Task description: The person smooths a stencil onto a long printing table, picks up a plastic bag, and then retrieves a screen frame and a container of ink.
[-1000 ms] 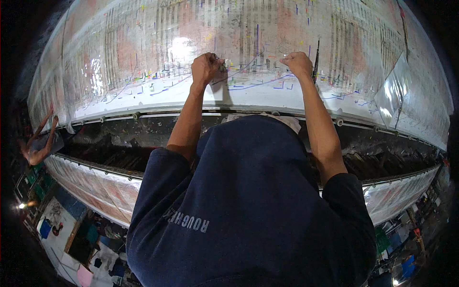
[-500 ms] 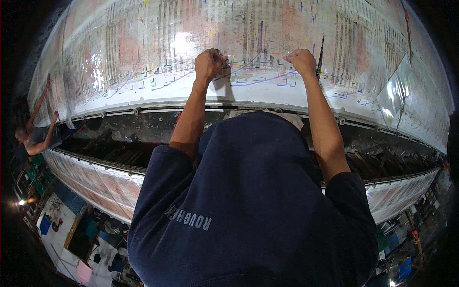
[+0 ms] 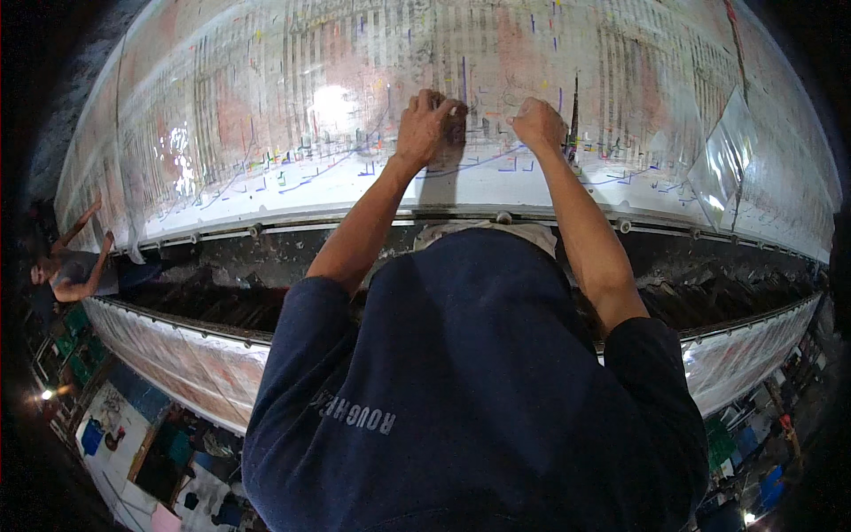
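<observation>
Both my arms reach over a long white table (image 3: 355, 191) covered with coloured pen strokes, corner marks and dark stripes. Its surface shines as if under clear film. My left hand (image 3: 425, 129) hovers just above it with fingers curled and thumb drawn in, casting a dark shadow to its right. Whatever those fingers pinch, if anything, is too small to make out. A short way to the right, my right hand (image 3: 538, 124) is closed with thumb and forefinger together, close over the surface. Its grasp hides any thing held. Beside it runs a thin dark slit-like mark (image 3: 574, 115).
A loose clear plastic sheet (image 3: 722, 164) lies on the table at right. At far left a co-worker (image 3: 80, 270) reaches onto the same table, near hanging clear film (image 3: 128, 195). Round knobs line the rail (image 3: 503, 217) at the near edge. Another long table (image 3: 195, 355) stands behind me.
My left hand has moved right, toward my right hand, and its fingers have lifted. My right hand has shifted slightly left in the picture. The whole view has moved a little.
</observation>
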Demonstrator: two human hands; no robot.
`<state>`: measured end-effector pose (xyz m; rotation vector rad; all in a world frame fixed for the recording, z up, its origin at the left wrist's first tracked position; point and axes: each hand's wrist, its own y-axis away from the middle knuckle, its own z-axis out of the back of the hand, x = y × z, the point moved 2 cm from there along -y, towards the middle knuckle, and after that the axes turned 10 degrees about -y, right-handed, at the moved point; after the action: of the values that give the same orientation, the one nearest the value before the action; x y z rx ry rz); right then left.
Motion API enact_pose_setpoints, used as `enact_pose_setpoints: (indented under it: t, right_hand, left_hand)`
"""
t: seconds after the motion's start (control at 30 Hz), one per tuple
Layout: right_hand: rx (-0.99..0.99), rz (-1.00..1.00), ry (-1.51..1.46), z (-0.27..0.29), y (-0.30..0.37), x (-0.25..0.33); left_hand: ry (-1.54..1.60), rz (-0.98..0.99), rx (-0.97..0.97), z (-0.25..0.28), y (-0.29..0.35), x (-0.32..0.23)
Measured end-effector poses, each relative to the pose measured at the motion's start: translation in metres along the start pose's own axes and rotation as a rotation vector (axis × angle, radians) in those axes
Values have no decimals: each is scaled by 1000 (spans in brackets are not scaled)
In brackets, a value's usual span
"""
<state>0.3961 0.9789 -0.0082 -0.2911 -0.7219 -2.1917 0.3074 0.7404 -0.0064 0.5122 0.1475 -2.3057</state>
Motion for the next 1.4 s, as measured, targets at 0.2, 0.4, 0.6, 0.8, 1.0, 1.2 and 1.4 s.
enact_pose_setpoints:
  t: [0.2,0.4,0.6,0.8,1.0,1.2,1.4]
  right_hand:
    - [-211,190,-25,-14,24,-6]
    - [-175,571,-136,-8,58,-45]
    - [-393,193,-311,99,38,-187]
    - [-627,-86,-3,209,33,-357]
    - [-456,9,-216,253,-1,-420]
    - [-660,195,-342,287,13,-395]
    - [-685,186,-581,302,21,-383]
  left_hand:
    - [-245,224,-107,-14,-85,-29]
    - [-253,361,149,-27,-124,-17]
    - [-302,443,11,-49,-123,-53]
    - [52,164,-311,-126,-123,-233]
    - [587,205,353,-172,-145,-393]
    - [1777,990,453,-184,-178,-430]
    - [1537,639,-80,-79,-265,-420]
